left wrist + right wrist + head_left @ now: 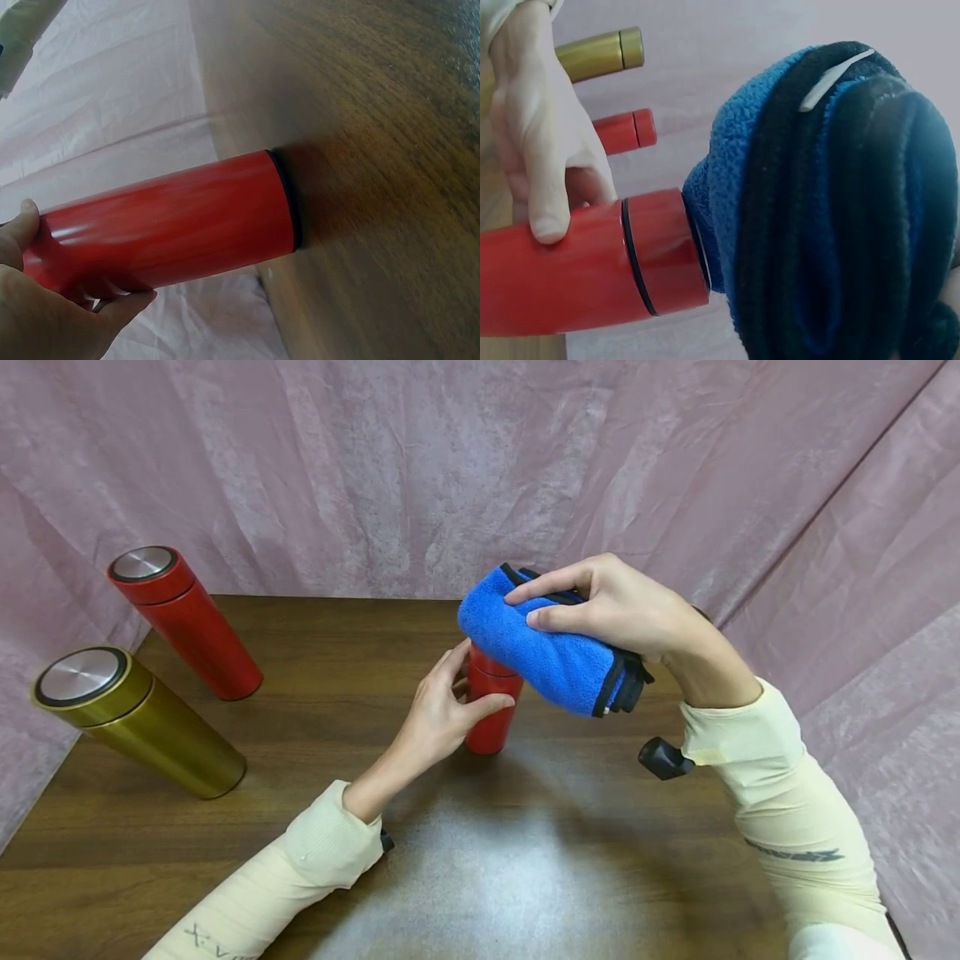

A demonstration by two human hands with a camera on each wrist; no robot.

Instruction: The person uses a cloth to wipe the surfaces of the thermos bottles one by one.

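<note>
With thumb and fingers around it, my left hand (437,712) holds a red thermos bottle (489,732) standing upright on the table. In the left wrist view, the base of that bottle (172,229) has a black rim at the wood. My right hand (633,610) grips a folded blue towel (536,643) with black edging between thumb and fingers. The right wrist view shows the towel (731,161) touching the lid end of the bottle (570,274). In the head view the towel hides the lid's top.
At the left, a second red thermos (202,635) and a gold thermos (165,735) stand upright with silver-topped lids. The brown wooden table (322,652) ends at a pink curtain (390,477) behind and at the sides.
</note>
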